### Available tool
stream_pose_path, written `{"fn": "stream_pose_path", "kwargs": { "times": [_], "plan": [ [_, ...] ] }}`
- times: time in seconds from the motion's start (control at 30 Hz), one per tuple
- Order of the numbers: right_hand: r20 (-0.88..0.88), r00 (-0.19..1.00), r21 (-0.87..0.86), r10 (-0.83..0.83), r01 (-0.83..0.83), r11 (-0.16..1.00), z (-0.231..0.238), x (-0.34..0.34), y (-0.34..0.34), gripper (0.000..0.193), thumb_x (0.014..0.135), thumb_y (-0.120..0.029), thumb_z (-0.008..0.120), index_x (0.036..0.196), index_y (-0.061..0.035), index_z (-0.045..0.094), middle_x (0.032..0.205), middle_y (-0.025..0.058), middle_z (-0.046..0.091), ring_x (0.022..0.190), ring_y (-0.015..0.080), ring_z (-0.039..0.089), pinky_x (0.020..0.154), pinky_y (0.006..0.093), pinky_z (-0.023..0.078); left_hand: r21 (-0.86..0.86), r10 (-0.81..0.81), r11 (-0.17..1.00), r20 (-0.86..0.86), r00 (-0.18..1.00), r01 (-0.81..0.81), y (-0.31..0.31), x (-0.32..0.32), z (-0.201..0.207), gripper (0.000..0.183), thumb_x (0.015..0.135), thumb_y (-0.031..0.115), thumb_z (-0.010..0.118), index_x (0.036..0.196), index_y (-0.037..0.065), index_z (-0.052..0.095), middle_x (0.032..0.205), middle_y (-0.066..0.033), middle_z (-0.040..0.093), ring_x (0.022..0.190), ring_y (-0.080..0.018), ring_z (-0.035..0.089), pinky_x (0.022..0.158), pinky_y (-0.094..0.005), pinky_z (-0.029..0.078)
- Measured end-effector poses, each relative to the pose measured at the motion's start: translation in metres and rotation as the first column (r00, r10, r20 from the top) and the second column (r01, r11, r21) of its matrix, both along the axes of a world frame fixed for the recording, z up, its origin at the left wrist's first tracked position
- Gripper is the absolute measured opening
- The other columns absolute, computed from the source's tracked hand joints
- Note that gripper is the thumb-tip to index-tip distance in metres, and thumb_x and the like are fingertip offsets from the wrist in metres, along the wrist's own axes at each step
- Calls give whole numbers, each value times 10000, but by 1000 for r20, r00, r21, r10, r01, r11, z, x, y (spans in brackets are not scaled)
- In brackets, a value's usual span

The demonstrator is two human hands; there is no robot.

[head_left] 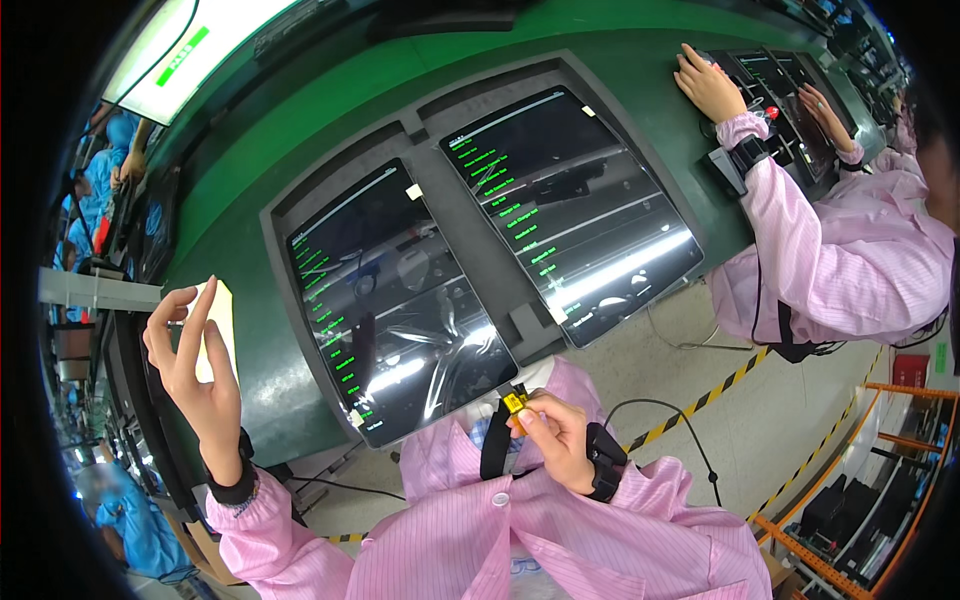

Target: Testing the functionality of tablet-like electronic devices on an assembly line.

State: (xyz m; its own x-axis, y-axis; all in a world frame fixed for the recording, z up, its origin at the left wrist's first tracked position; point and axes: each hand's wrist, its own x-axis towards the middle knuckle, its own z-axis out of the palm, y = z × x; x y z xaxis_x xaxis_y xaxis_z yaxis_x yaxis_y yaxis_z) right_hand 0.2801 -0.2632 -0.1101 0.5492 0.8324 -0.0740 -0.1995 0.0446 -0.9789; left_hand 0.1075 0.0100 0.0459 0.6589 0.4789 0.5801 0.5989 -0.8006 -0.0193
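Two large tablets lie side by side in a dark grey tray (425,160), the left tablet (400,300) and the right tablet (570,215). Their black screens show lists of green text and bright reflections. My right hand (562,445) pinches a small yellow-and-black piece (515,401), like a little plug, just off the left tablet's near right corner. To the left of the tray my left hand (195,375) is raised, fingers apart and nothing visible in them. Behind it shows a pale yellowish sheet (223,325), partly covered by the fingers.
The tray rests on a green bench (265,385). A lit monitor (180,60) stands at the back left. On the right a co-worker in a pink striped sleeve (790,220) handles other devices. Cables hang below the bench, and an orange rack (850,500) stands at lower right.
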Motion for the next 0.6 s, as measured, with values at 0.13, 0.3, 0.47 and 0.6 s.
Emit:
{"fn": "stream_pose_path", "kwargs": {
  "times": [0.13, 0.3, 0.47, 0.6],
  "plan": [
    [-6, 1000, 13, 29, -28, 1000, 1, 2, 5, 134, 935, -46, 516, 897, 64, 584, 832, 101, 617, 730, 128, 602, 680, 247, 487, -45, -60, 997, -11, 998, 59, -20, 15, 4, 427, 757, -72, 544, 1139, 76, 665, 1088, -85, 588, 994, -236, 523, 890, -344, 354],
    [-49, 995, -3, 82, -82, 997, 2, 12, 11, 121, 929, -37, 520, 953, 60, 588, 887, 96, 636, 820, 138, 612, 770, 270, 478, -382, -434, 845, -81, 897, 374, -93, 48, -7, 469, 630, 26, 625, 1100, 20, 639, 1096, -136, 610, 966, -296, 594, 800, -391, 437],
    [-81, 997, -2, 13, -13, 1000, 8, 22, 17, 166, 918, -89, 563, 999, 44, 619, 922, 91, 663, 890, 132, 617, 785, 263, 474, -580, -445, 749, -83, 892, 320, -138, 83, -43, 474, 710, 81, 703, 1141, -78, 585, 1264, -226, 540, 1197, -364, 520, 971, -425, 429],
    [-114, 993, -56, -17, 11, 998, 13, 29, 22, 194, 918, -110, 585, 1009, 57, 623, 903, 81, 674, 869, 117, 621, 786, 245, 478, -566, -411, 780, -139, 901, 268, -144, 92, -55, 468, 744, 91, 691, 1158, -90, 570, 1269, -242, 534, 1219, -353, 506, 1010, -435, 412]
  ]
}}
